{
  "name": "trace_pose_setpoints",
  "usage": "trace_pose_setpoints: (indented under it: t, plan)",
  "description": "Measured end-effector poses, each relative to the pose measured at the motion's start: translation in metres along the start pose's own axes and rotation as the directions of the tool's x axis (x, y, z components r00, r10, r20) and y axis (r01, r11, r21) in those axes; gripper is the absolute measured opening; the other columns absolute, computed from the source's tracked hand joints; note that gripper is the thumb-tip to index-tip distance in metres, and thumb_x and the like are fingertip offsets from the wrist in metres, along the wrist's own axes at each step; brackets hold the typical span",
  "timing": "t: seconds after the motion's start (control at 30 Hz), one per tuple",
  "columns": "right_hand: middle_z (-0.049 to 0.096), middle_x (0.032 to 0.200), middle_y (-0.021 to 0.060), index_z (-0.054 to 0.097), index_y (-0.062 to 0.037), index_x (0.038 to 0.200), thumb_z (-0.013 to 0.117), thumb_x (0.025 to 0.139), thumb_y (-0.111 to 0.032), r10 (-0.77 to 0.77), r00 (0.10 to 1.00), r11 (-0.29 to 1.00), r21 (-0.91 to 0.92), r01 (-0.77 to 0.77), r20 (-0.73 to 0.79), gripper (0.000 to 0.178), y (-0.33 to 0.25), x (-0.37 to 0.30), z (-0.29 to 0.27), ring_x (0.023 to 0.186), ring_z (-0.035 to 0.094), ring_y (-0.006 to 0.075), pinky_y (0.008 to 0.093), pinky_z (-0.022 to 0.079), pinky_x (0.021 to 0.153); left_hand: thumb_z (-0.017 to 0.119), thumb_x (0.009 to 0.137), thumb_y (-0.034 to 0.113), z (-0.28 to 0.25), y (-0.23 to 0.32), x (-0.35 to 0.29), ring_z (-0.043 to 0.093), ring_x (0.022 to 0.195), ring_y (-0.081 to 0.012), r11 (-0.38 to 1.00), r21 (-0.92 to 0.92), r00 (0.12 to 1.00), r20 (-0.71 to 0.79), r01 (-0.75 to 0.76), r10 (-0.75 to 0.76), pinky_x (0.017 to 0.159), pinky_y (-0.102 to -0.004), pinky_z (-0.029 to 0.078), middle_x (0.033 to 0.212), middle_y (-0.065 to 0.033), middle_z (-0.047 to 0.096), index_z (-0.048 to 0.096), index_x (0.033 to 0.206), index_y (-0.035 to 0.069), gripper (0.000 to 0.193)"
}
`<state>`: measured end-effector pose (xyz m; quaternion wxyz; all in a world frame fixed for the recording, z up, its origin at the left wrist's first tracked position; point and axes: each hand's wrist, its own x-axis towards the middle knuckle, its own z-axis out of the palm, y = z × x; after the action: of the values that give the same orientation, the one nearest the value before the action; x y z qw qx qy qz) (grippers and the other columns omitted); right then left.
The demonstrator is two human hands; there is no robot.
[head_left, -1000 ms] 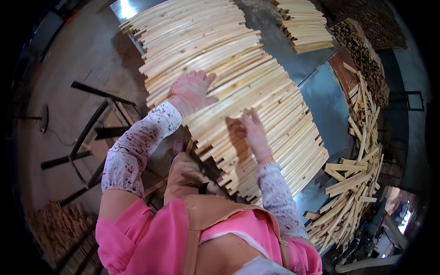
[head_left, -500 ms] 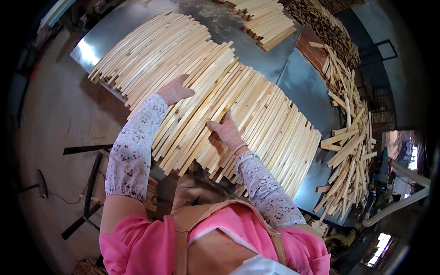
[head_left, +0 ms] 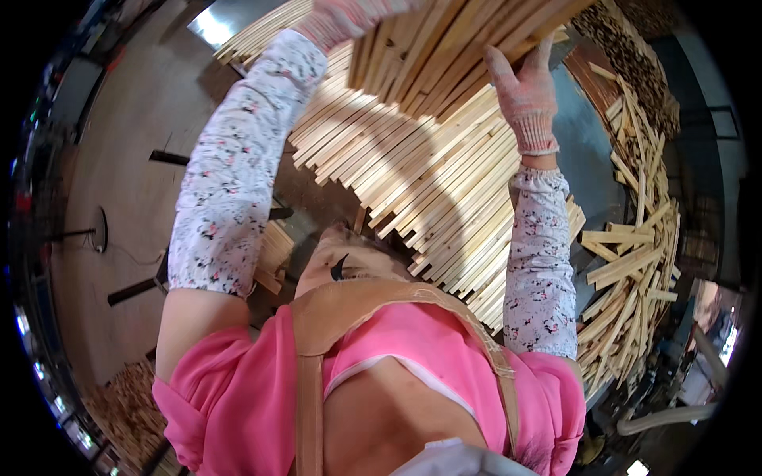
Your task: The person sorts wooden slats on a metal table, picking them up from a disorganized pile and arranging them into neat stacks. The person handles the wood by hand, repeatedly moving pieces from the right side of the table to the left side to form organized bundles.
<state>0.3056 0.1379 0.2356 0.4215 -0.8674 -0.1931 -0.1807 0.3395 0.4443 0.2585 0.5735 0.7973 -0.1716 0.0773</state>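
A batch of wooden strips (head_left: 452, 51) is raised off the table, pressed side by side between my two gloved hands. My left hand (head_left: 347, 20) grips the batch at its left side, partly cut off by the top of the picture. At the right side, my right hand (head_left: 528, 91) holds it with thumb and fingers around the edge. Below the raised batch, more pale wooden strips (head_left: 444, 190) lie in a slanting row on the table, and a shadow falls across them.
The metal tabletop (head_left: 583, 135) shows at the right. A loose heap of wooden offcuts (head_left: 635, 254) lies along its right side. Stacked wood (head_left: 635, 55) stands at the far right. Another wood pile (head_left: 131, 412) is on the floor at lower left, and dark metal legs (head_left: 135, 289) stick out left of me.
Both hands have gone from resting on the row to holding a batch of strips up, farther from me. The head view has shifted, so the table appears higher.
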Motion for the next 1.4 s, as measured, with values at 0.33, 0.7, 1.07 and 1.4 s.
trace_pose_setpoints:
  t: [0.33,0.7,1.07,1.4]
  plan:
    - [0.067,0.145,0.0210,0.029,-0.0014,0.166,0.074,0.101,-0.031,-0.023,0.996,0.929,0.371,-0.009,0.083,0.084,0.020,-0.029,0.078,0.127,0.067,0.0271,0.0365,0.052,0.106,0.098,0.075,0.019,0.031,-0.055,-0.096,0.065,0.129,-0.0260,0.930,-0.235,0.899,-0.274,0.282,-0.342,0.113,-0.0369,0.053,0.138,-0.0148,0.068,0.044,0.153,0.003,0.096]
    - [0.071,0.108,0.0145,0.060,-0.0110,0.136,0.064,0.106,-0.023,-0.739,0.581,0.670,0.291,0.683,0.341,0.033,-0.273,-0.011,0.350,0.084,0.071,0.0274,0.0388,0.058,0.067,0.077,0.098,0.024,-0.343,-0.023,-0.449,0.065,0.118,-0.0238,0.793,0.248,0.671,-0.698,0.556,-0.252,0.101,-0.0352,0.055,0.140,-0.0143,0.065,0.042,0.158,0.005,0.072]
    - [0.070,0.117,0.0353,0.032,-0.0026,0.160,0.050,0.103,-0.044,-0.407,0.113,0.902,0.379,0.209,0.907,0.073,-0.306,-0.232,0.671,0.105,0.070,0.0513,0.0549,0.055,0.095,0.071,0.097,0.000,-0.303,-0.195,-0.701,0.057,0.138,-0.0256,0.812,-0.502,0.129,-0.821,0.298,-0.556,0.117,-0.0362,0.048,0.157,-0.0135,0.055,0.033,0.169,0.013,0.082]
    - [0.069,0.135,0.0299,0.047,0.0031,0.152,0.057,0.099,-0.041,0.021,-0.209,0.998,-0.007,0.067,0.978,0.069,-0.153,-0.309,0.745,0.127,0.067,0.0443,0.0484,0.051,0.109,0.069,0.104,0.031,-0.151,-0.479,-0.784,0.054,0.142,-0.0314,0.480,-0.747,-0.026,-0.551,0.460,-0.834,0.119,-0.0390,0.043,0.159,-0.0211,0.052,0.028,0.170,0.007,0.081]
